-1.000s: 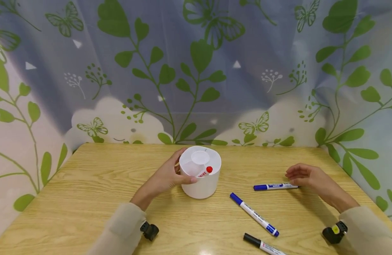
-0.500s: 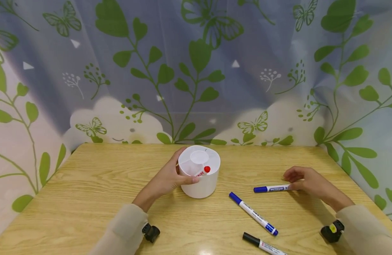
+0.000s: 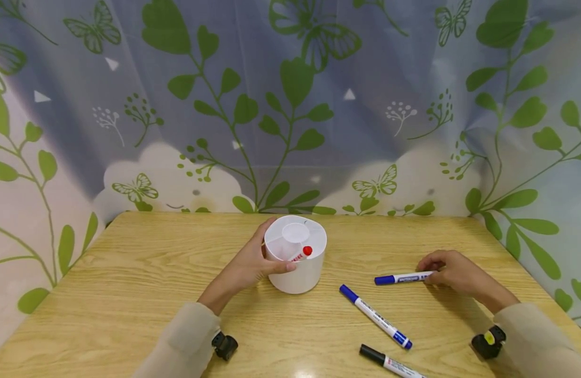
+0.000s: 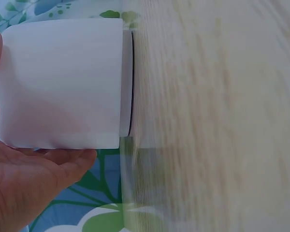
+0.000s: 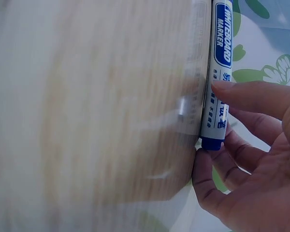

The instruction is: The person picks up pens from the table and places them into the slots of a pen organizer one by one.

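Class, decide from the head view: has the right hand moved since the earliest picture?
Yes: the right hand has shifted slightly left, judged against the leaf-patterned curtain.

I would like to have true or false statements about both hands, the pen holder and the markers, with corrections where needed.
1. The left hand grips the white pen holder. True.
2. The pen holder lies on its side. False: it is upright.
3. The right hand touches a blue-capped whiteboard marker. True.
4. That marker is inside the pen holder. False: it is outside.
5. The black-capped marker lies on the table. True.
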Available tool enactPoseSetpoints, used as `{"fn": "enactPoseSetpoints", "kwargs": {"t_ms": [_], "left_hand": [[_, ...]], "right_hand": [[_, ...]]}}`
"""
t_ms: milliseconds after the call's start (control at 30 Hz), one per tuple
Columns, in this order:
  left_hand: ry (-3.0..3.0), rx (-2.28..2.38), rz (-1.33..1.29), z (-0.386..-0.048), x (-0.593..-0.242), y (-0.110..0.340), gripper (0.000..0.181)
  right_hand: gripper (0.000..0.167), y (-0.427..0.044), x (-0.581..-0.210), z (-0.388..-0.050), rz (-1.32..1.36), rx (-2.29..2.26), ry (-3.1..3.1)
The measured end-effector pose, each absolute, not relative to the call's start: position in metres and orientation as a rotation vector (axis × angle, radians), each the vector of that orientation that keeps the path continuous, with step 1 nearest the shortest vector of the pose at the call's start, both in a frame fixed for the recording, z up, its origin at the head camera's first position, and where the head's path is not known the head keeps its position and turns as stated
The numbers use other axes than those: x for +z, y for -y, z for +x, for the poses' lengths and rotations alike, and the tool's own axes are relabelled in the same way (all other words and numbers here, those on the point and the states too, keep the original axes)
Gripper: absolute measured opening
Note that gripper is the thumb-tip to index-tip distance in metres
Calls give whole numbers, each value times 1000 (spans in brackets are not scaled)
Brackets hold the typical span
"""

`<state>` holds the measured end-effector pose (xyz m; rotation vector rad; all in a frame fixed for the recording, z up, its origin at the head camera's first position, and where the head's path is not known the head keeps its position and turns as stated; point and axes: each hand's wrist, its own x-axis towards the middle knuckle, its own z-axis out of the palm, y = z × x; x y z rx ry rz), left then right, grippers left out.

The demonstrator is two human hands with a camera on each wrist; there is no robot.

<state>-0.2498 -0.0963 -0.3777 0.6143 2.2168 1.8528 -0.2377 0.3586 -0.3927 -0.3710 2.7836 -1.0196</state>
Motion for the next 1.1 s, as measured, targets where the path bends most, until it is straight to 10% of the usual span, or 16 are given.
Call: {"fn": "enactPoseSetpoints", "kwargs": {"t_ms": [1100], "left_hand": [[-2249,1771,546,-251,-375,104,105]], "right_hand": [[21,-362,-379,-239,-180,-1535,-2554]]}}
